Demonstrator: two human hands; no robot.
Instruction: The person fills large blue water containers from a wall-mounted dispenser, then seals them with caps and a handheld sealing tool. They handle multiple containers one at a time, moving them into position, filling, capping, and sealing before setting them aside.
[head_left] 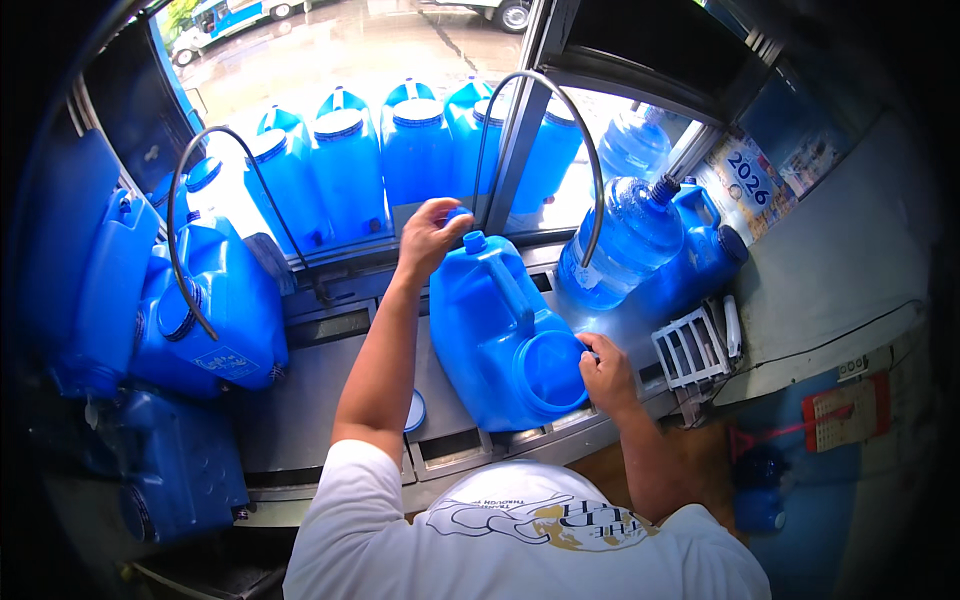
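A blue water jug (pixel 465 330) lies tilted on the counter before me, its handle up and its wide round neck toward me. At the far end of its handle is a small spout (pixel 475 242). Just beyond that spout, my left hand (pixel 428 240) pinches a small blue cap (pixel 458 213), partly covered by the fingers. My right hand (pixel 608 375) grips the right edge of the wide neck with thumb and fingertips. A round blue lid (pixel 415 410) with a pale rim rests on the counter beside the jug, below my left forearm.
Several filled blue jugs (pixel 415 150) line the window ledge. More blue jugs (pixel 215 310) stand at the left. A clear round bottle (pixel 615 245) stands at the right, near a white slatted rack (pixel 690 348). Two curved hoses (pixel 178 240) arch over the metal counter (pixel 300 400).
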